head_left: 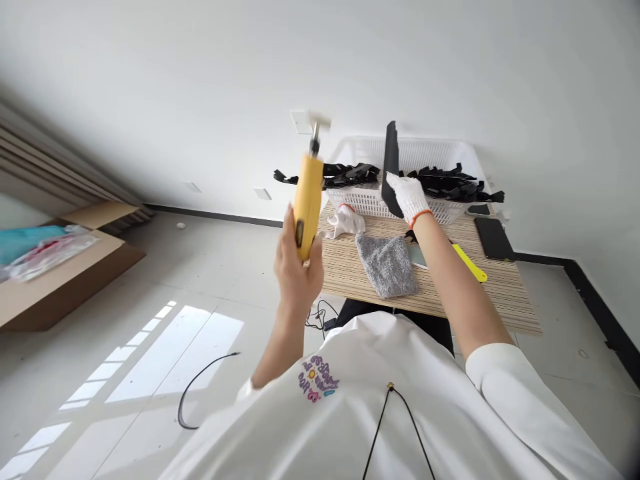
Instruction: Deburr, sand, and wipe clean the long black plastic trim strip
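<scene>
My left hand (296,267), bare, grips a yellow rotary tool (307,200) held upright, its metal tip blurred near the top. My right hand (410,195) wears a white knit glove with an orange cuff and holds a long black plastic part (391,167) on end at the front of a white basket (373,200). The basket holds several more black parts (450,183). Both sit on a striped wooden table (505,293).
On the table lie a spare white glove (346,222), a grey cloth (387,265), a yellow tool (470,264) and a black phone (493,238). A cardboard box (60,273) stands on the floor at left. A black cable (200,380) runs across the tiles.
</scene>
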A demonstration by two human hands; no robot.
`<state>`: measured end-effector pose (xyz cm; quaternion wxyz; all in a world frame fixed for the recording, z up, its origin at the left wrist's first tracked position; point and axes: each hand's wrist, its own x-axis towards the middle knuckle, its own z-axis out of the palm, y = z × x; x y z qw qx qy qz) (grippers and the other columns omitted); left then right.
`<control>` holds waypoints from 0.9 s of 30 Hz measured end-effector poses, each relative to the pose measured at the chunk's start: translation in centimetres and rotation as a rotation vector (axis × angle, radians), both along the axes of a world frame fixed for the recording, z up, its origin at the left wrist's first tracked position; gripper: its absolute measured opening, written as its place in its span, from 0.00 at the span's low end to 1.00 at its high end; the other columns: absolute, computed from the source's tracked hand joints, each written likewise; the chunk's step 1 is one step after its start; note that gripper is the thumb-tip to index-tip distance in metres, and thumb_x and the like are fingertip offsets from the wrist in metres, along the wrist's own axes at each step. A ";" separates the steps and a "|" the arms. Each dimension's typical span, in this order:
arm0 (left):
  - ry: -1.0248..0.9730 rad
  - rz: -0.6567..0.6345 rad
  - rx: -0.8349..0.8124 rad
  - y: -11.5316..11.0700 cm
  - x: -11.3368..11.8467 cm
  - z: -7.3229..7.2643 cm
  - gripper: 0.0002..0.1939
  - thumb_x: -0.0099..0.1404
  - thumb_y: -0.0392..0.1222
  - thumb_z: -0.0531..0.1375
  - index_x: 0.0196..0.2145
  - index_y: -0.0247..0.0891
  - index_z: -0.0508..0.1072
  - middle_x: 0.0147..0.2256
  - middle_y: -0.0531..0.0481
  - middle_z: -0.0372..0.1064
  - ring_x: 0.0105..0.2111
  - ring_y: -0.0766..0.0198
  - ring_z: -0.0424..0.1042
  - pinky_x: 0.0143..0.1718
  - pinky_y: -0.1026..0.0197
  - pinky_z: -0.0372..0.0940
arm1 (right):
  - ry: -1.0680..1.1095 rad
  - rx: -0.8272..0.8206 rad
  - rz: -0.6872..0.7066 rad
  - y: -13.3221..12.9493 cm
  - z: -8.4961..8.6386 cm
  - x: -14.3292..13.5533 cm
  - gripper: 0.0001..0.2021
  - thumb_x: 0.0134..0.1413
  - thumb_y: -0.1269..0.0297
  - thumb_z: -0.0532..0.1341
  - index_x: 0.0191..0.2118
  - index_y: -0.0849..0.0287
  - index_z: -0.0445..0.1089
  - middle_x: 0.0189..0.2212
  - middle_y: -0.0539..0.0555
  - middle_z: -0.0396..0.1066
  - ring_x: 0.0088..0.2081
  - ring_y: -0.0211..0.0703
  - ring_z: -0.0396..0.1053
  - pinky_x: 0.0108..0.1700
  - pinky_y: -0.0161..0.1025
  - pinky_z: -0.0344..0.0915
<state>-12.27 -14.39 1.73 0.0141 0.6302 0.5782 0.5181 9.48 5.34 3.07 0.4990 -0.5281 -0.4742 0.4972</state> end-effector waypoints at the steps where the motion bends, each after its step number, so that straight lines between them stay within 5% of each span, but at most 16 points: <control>1: 0.007 0.014 -0.090 -2.1 -1.8 -1.7 0.33 0.76 0.56 0.50 0.75 0.54 0.47 0.68 0.43 0.61 0.64 0.46 0.66 0.63 0.43 0.66 | -0.012 0.042 -0.039 -0.3 -0.3 -0.1 0.14 0.65 0.55 0.63 0.30 0.55 0.69 0.24 0.50 0.67 0.34 0.45 0.73 0.34 0.41 0.73; 5: 0.066 -0.086 -0.509 -4.6 -7.3 -7.2 0.30 0.74 0.55 0.53 0.71 0.53 0.59 0.60 0.43 0.71 0.55 0.46 0.75 0.55 0.44 0.72 | -0.054 0.240 -0.150 -3.0 -1.0 -0.2 0.20 0.58 0.55 0.67 0.21 0.53 0.59 0.19 0.47 0.58 0.27 0.42 0.69 0.29 0.39 0.70; 9: 0.194 -0.167 -0.659 -1.8 -9.0 -9.1 0.29 0.73 0.49 0.52 0.69 0.45 0.62 0.61 0.39 0.70 0.58 0.43 0.72 0.58 0.43 0.69 | 0.088 0.255 -0.030 -7.2 -1.0 0.5 0.17 0.58 0.51 0.67 0.26 0.54 0.65 0.22 0.48 0.65 0.25 0.40 0.70 0.28 0.41 0.73; 17: 0.398 -0.242 -0.703 5.0 -7.3 -8.0 0.30 0.73 0.41 0.51 0.70 0.38 0.60 0.62 0.36 0.68 0.63 0.44 0.61 0.64 0.42 0.61 | 0.072 0.233 -0.040 -15.1 -0.6 2.6 0.09 0.61 0.56 0.65 0.31 0.52 0.73 0.30 0.52 0.75 0.29 0.47 0.75 0.35 0.51 0.77; 23: 0.309 -0.203 -0.566 5.0 -4.8 -6.7 0.26 0.74 0.46 0.52 0.66 0.38 0.64 0.66 0.37 0.63 0.67 0.43 0.56 0.68 0.40 0.53 | 0.145 0.231 0.066 -18.2 -3.2 3.3 0.09 0.57 0.54 0.69 0.35 0.52 0.74 0.31 0.51 0.76 0.28 0.44 0.74 0.33 0.45 0.75; 25: 0.107 -0.352 -0.515 4.4 -2.6 -6.0 0.26 0.76 0.55 0.50 0.65 0.41 0.65 0.66 0.38 0.64 0.68 0.47 0.58 0.66 0.44 0.58 | 0.239 0.192 0.180 -18.9 -4.9 2.4 0.13 0.56 0.50 0.70 0.39 0.51 0.73 0.33 0.51 0.76 0.30 0.44 0.74 0.33 0.44 0.74; 27: -0.171 -0.659 -0.527 3.8 0.2 -5.4 0.29 0.77 0.60 0.45 0.65 0.42 0.65 0.61 0.38 0.70 0.65 0.50 0.65 0.61 0.49 0.64 | 0.227 0.161 0.256 -19.6 -6.6 1.1 0.16 0.58 0.45 0.67 0.42 0.51 0.74 0.34 0.52 0.77 0.32 0.45 0.74 0.34 0.45 0.74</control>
